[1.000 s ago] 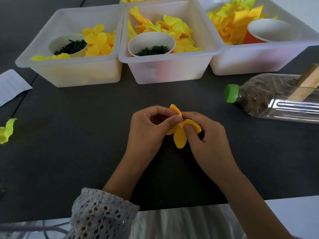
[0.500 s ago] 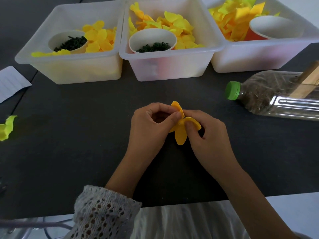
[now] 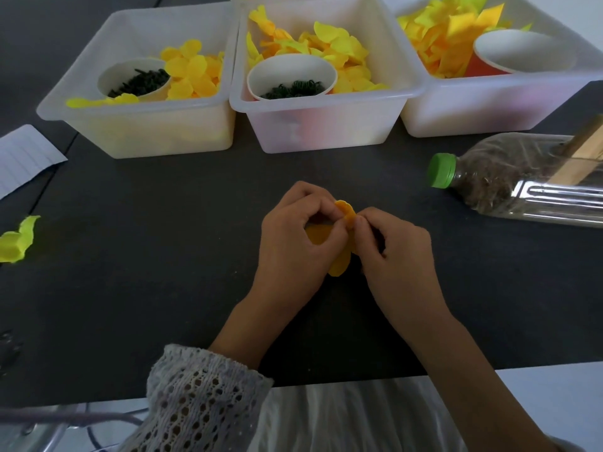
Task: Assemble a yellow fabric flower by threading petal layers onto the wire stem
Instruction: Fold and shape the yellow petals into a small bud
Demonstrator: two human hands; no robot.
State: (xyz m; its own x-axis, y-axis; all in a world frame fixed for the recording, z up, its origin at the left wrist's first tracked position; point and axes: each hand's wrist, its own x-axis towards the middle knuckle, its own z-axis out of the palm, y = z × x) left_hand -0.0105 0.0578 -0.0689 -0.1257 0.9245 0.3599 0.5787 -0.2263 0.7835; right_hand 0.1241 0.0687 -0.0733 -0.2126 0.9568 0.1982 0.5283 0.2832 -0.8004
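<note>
Both hands are meeting over the middle of the dark bench (image 3: 163,256), just above its surface. The left hand (image 3: 293,246) is curling its fingers and thumb around a yellow petal layer (image 3: 346,212), with one petal showing through the hollow of the palm and another hanging below between the two hands. The right hand (image 3: 394,252) is pinching the same petal layer from the other side, fingertips bent in tight against the left thumb (the wire stem is hidden inside the grip, so I cannot tell where it sits). A lacy white sleeve (image 3: 199,396) is covering the left forearm.

Along the far edge of the bench three translucent tubs are standing side by side. The left tub (image 3: 140,132) is holding yellow petals and a white cup (image 3: 109,76) of dark green pieces. The middle tub (image 3: 323,125) is holding more petals and a second white cup (image 3: 290,65) with dark green coils. The right tub (image 3: 489,106) is holding a heap of yellow fabric and an orange cup (image 3: 483,68).

A clear bottle (image 3: 522,184) with a green cap (image 3: 442,169) is lying on its side to the right, well apart from the hands. A lined paper sheet (image 3: 23,158) and a yellow-green scrap (image 3: 18,239) are lying at the left edge.
</note>
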